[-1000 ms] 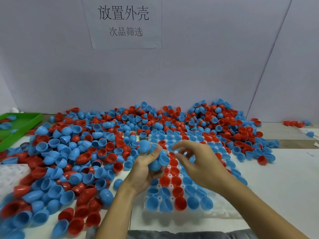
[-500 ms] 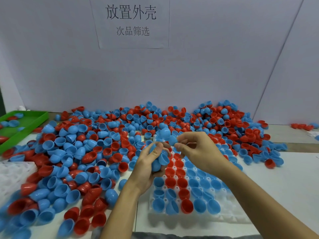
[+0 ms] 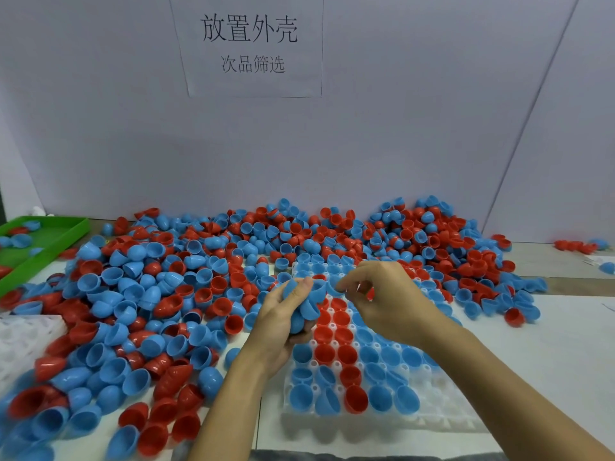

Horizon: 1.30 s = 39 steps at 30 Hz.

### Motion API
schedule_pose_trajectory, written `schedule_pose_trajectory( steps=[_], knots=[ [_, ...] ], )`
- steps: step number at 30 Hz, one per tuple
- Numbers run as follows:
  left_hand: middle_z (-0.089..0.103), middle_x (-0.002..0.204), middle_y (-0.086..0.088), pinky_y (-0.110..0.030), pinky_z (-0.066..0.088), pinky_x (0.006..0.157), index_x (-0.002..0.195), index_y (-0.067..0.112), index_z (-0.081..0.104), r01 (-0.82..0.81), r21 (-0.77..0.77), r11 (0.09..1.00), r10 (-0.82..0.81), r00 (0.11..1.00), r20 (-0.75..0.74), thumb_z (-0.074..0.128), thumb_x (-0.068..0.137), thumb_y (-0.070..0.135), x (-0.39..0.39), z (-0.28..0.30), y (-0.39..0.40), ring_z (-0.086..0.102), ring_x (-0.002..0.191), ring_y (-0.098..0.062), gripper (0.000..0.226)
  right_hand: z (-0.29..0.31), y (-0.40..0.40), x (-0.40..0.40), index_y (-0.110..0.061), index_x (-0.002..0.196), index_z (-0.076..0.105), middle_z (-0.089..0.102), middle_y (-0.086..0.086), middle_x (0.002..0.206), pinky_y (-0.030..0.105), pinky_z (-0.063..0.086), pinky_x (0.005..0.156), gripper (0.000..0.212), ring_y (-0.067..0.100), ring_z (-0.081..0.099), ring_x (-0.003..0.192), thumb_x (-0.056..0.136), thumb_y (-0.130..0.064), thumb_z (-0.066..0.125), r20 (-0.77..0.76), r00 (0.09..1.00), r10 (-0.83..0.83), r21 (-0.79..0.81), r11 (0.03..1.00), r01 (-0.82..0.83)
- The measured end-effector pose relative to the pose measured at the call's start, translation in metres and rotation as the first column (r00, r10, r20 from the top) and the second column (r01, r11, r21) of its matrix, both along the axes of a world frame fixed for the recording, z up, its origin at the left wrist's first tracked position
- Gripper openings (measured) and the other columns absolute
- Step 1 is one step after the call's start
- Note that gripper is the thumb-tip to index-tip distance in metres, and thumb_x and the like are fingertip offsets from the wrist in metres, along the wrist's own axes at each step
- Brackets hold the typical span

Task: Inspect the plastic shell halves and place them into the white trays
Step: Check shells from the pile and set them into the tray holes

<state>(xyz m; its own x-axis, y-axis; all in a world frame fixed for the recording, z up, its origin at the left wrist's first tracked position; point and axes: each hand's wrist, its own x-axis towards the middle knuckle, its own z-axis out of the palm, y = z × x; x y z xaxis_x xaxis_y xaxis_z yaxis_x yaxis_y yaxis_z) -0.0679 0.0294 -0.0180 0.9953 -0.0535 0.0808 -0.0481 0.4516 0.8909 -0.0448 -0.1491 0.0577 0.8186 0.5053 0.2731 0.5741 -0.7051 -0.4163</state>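
A white tray (image 3: 436, 410) lies on the table in front of me, its pockets partly filled with blue and red shell halves (image 3: 336, 354). Above the tray's far left part, my left hand (image 3: 283, 327) grips a bunch of blue shell halves (image 3: 307, 309). Just to the right, my right hand (image 3: 389, 304) has its fingers curled, and its thumb and forefinger pinch a blue shell half (image 3: 329, 284) at the top of that bunch. A big loose pile of red and blue shell halves (image 3: 186, 287) covers the table to the left and behind.
A second white tray (image 3: 23, 341) lies at the left edge, partly under shells. At the far left stands a green tray (image 3: 56, 239) with a few shells in it. A grey wall with a paper sign (image 3: 253, 44) closes the back. Bare table (image 3: 549, 344) lies to the right.
My right hand has come down and left, bringing its blue shell half against the bunch in my left hand. The left hand has stayed over the tray.
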Motion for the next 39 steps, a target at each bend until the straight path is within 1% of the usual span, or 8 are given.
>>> schedule_pose_trajectory(
  steps=[3,6,13,19,21,24,31,39],
  knots=[
    [0.049,0.065,-0.002,-0.022,0.032,0.043,0.089,0.029,0.073,-0.093,0.092,0.991,0.089,0.995,0.039,0.071,0.086,0.043,0.0,-0.001,0.0,0.039,0.052,-0.012,0.014,0.002,0.008,-0.001,-0.017,0.099,0.078,0.065,-0.022,0.088,0.006,0.041,0.06,0.024,-0.015,0.059,0.074,0.096,-0.028,0.057,-0.126,0.992,-0.016,0.082,0.996,0.026],
    [0.048,0.066,-0.003,-0.024,0.033,0.045,0.102,0.025,0.068,-0.151,0.205,0.967,0.127,0.984,0.128,0.072,0.087,0.047,-0.001,-0.002,-0.001,0.038,0.051,-0.011,0.027,0.005,0.018,0.003,-0.018,0.095,0.079,0.072,-0.015,0.092,0.008,0.039,0.065,0.039,-0.004,0.063,0.081,0.095,-0.049,0.057,-0.219,0.971,-0.095,0.082,0.99,0.116],
    [0.057,0.072,-0.002,-0.023,0.037,0.046,0.098,0.032,0.069,-0.141,0.223,0.965,0.099,0.977,0.188,0.069,0.086,0.047,-0.003,0.0,-0.001,0.043,0.054,-0.011,0.019,0.014,0.015,0.009,-0.018,0.093,0.077,0.069,-0.009,0.075,0.015,0.044,0.058,0.029,0.002,0.064,0.07,0.086,-0.046,0.071,-0.465,0.873,-0.149,0.164,0.954,0.25],
    [0.054,0.081,-0.02,-0.03,0.044,0.056,0.11,0.028,0.066,-0.06,0.255,0.965,0.025,0.99,0.139,0.07,0.083,0.062,-0.003,0.0,-0.007,0.049,0.067,-0.027,0.044,0.01,-0.003,0.004,-0.01,0.078,0.075,0.07,0.005,0.066,0.01,0.048,0.047,0.022,0.003,0.057,0.048,0.085,-0.031,0.077,-0.358,0.914,-0.192,0.145,0.955,0.257],
    [0.055,0.073,-0.011,-0.024,0.04,0.048,0.106,0.027,0.062,-0.062,0.138,0.988,0.053,0.996,0.067,0.073,0.079,0.063,-0.002,0.0,-0.006,0.048,0.058,-0.023,0.047,0.016,-0.025,0.001,-0.013,0.073,0.073,0.072,0.004,0.073,0.021,0.057,0.061,0.022,0.008,0.065,0.062,0.086,-0.031,0.075,-0.278,0.942,-0.187,-0.013,0.982,0.191],
    [0.055,0.07,-0.003,-0.019,0.029,0.037,0.109,0.018,0.052,-0.074,-0.023,0.997,0.074,0.997,-0.022,0.069,0.078,0.056,0.003,0.0,-0.006,0.046,0.051,-0.012,0.053,0.021,-0.062,-0.01,-0.018,0.07,0.069,0.068,-0.002,0.073,0.018,0.045,0.059,0.023,0.007,0.062,0.065,0.084,-0.034,0.076,-0.218,0.963,-0.156,-0.298,0.951,0.087],
    [0.058,0.078,-0.006,-0.017,0.029,0.036,0.101,0.016,0.048,-0.033,-0.159,0.987,0.021,0.997,-0.076,0.059,0.086,0.052,0.001,0.004,-0.007,0.045,0.051,-0.011,0.041,-0.015,-0.091,-0.044,-0.031,0.095,0.074,0.064,-0.019,0.088,0.02,0.055,0.069,0.013,0.003,0.061,0.078,0.084,-0.037,0.076,-0.176,0.967,-0.182,-0.511,0.857,0.069],
    [0.05,0.068,-0.005,-0.016,0.029,0.034,0.087,0.007,0.066,0.001,-0.169,0.986,-0.026,0.989,-0.144,0.052,0.083,0.067,-0.002,0.006,-0.007,0.043,0.049,-0.008,0.062,-0.03,-0.094,-0.049,-0.032,0.107,0.072,0.063,-0.018,0.098,0.021,0.054,0.074,0.024,0.005,0.058,0.084,0.086,-0.043,0.07,-0.124,0.972,-0.198,-0.561,0.822,0.095]
  ],
)
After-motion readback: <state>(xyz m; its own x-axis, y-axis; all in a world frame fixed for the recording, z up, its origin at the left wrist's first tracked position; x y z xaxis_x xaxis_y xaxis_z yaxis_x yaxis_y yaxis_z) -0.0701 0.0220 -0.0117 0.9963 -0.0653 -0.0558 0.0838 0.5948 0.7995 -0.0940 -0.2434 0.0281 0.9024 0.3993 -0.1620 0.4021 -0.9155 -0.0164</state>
